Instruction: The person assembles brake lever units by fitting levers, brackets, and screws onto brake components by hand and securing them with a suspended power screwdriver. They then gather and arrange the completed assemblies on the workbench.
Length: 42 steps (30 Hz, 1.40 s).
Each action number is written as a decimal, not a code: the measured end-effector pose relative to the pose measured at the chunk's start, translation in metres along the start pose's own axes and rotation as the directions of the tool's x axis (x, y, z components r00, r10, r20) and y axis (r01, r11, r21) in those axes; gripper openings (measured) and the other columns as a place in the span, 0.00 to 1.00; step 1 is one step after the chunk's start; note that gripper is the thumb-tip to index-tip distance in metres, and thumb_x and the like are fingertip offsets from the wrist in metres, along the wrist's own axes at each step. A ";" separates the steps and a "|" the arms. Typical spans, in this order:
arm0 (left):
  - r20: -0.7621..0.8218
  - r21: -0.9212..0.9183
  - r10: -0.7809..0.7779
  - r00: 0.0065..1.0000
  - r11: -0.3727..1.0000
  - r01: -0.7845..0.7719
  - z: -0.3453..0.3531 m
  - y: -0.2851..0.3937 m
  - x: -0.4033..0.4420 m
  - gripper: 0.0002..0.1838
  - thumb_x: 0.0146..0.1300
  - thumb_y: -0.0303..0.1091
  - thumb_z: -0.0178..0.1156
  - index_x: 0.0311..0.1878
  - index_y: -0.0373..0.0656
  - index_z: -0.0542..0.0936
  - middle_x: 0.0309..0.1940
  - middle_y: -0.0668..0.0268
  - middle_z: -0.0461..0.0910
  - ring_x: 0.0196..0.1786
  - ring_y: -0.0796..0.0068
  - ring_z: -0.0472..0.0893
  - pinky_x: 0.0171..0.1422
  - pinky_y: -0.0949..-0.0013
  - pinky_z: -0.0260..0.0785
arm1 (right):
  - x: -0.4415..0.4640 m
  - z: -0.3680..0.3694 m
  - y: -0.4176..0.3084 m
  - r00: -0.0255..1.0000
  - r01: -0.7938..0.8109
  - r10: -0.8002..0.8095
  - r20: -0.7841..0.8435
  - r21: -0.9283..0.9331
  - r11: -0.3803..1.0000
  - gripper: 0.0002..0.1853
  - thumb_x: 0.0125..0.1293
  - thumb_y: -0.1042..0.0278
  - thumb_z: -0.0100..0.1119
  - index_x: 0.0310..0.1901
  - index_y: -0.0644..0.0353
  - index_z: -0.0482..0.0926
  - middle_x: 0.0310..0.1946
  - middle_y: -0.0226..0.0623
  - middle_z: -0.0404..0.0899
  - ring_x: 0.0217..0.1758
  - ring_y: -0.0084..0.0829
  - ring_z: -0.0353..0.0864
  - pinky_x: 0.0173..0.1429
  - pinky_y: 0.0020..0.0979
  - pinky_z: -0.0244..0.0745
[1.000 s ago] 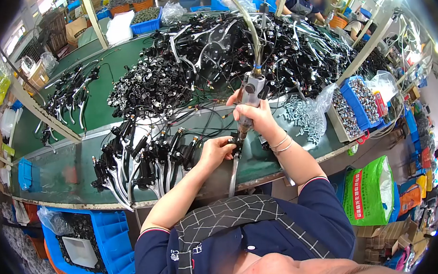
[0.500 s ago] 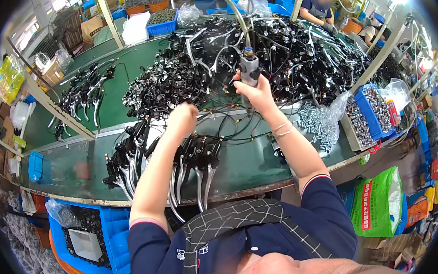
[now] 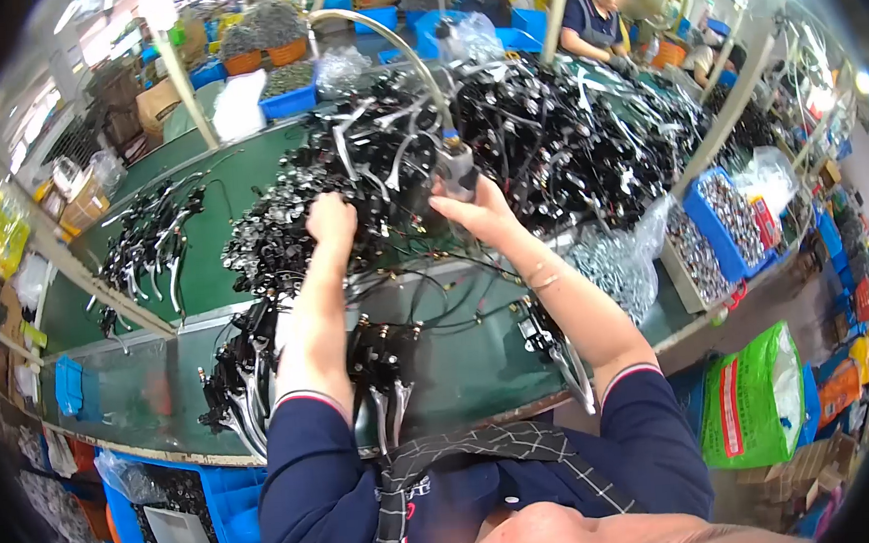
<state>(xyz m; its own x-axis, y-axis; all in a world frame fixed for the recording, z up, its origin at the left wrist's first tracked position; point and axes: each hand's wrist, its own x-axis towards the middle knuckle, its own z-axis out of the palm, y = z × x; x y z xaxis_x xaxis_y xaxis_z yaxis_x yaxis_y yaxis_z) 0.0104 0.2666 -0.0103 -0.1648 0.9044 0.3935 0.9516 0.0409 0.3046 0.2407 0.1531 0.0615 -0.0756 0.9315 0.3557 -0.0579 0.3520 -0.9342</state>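
My right hand is wrapped around a grey air screwdriver, which hangs upright from a hose; its lower end is blurred. My left hand is at the near side of a heap of small black and metal clamps, its fingers curled. Whatever the fingertips pinch is hidden. Below my left forearm lie black-bodied brake levers with silver blades, in bunches to both sides. A single brake lever rests under my right forearm. Thin black cables run across the table between my arms.
A large heap of brake levers fills the far side. Loose screws lie at the right, beside a blue bin of small metal parts. More levers lie far left. A co-worker sits across the table.
My left hand has moved away from me to the clamp heap. The right hand stays on the screwdriver, slightly lower and further left in view. The head view has shifted, uncovering the lever at right.
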 end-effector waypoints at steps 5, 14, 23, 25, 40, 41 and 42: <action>0.315 -0.469 0.276 0.908 0.877 -0.104 -0.051 0.004 -0.044 0.13 0.51 0.35 0.63 0.39 0.38 0.82 0.34 0.58 0.83 0.37 0.66 0.83 0.44 0.67 0.73 | -0.024 -0.051 -0.010 0.996 0.047 -0.004 0.090 -0.476 0.878 0.33 0.51 0.55 0.69 0.56 0.65 0.70 0.45 0.43 0.79 0.45 0.30 0.78 0.52 0.31 0.72; 0.370 -0.580 0.873 0.318 0.485 -0.655 -0.083 0.049 -0.173 0.13 0.49 0.30 0.64 0.41 0.51 0.81 0.34 0.66 0.75 0.37 0.62 0.78 0.40 0.67 0.72 | -0.189 -0.205 0.006 0.954 0.135 0.269 0.133 -0.991 0.013 0.05 0.51 0.71 0.57 0.31 0.57 0.79 0.29 0.38 0.80 0.35 0.40 0.80 0.38 0.40 0.75; 0.320 -0.508 0.947 -0.031 0.144 -0.849 -0.044 0.074 -0.189 0.21 0.51 0.24 0.52 0.50 0.52 0.76 0.38 0.64 0.74 0.42 0.63 0.78 0.40 0.64 0.73 | -0.159 -0.190 0.029 0.991 0.132 0.005 0.134 -0.980 0.147 0.02 0.54 0.71 0.54 0.30 0.57 0.75 0.29 0.36 0.77 0.34 0.38 0.79 0.35 0.37 0.75; 0.323 -0.530 0.910 0.261 0.402 -0.746 -0.061 0.074 -0.190 0.23 0.51 0.21 0.51 0.53 0.49 0.75 0.41 0.61 0.76 0.44 0.59 0.78 0.43 0.61 0.73 | -0.144 -0.191 0.047 0.962 0.274 -0.026 0.273 -0.959 0.077 0.03 0.54 0.71 0.54 0.31 0.57 0.74 0.28 0.36 0.77 0.34 0.38 0.79 0.35 0.36 0.75; 0.521 -0.591 0.448 0.727 0.803 -0.071 -0.054 0.081 -0.255 0.15 0.54 0.36 0.66 0.42 0.39 0.77 0.39 0.60 0.78 0.36 0.66 0.81 0.38 0.65 0.73 | -0.162 -0.174 0.034 0.985 -0.123 -0.021 -0.173 -0.775 0.620 0.10 0.54 0.77 0.59 0.39 0.59 0.78 0.29 0.33 0.77 0.28 0.26 0.77 0.35 0.25 0.73; 0.561 -0.678 0.407 0.721 0.726 0.118 -0.054 0.086 -0.256 0.15 0.55 0.34 0.65 0.44 0.39 0.77 0.38 0.62 0.79 0.33 0.71 0.81 0.36 0.68 0.73 | -0.172 -0.178 0.042 0.964 -0.238 0.109 -0.241 -0.613 0.753 0.09 0.56 0.78 0.59 0.41 0.62 0.78 0.28 0.29 0.77 0.28 0.18 0.74 0.36 0.20 0.71; 0.608 -0.728 0.372 0.702 0.614 0.305 -0.059 0.094 -0.259 0.16 0.55 0.32 0.65 0.46 0.39 0.77 0.36 0.63 0.80 0.30 0.76 0.80 0.34 0.71 0.72 | -0.180 -0.176 0.042 0.954 -0.261 0.145 -0.264 -0.486 0.834 0.09 0.57 0.78 0.59 0.41 0.63 0.78 0.28 0.28 0.77 0.29 0.17 0.74 0.36 0.20 0.70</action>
<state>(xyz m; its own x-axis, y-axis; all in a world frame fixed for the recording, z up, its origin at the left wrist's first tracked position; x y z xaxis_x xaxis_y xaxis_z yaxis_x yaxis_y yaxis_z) 0.1273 0.0115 -0.0324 0.3957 0.9080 -0.1378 0.3455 -0.0081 0.9384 0.4273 0.0161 -0.0465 0.1820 0.9635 0.1963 0.4550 0.0945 -0.8855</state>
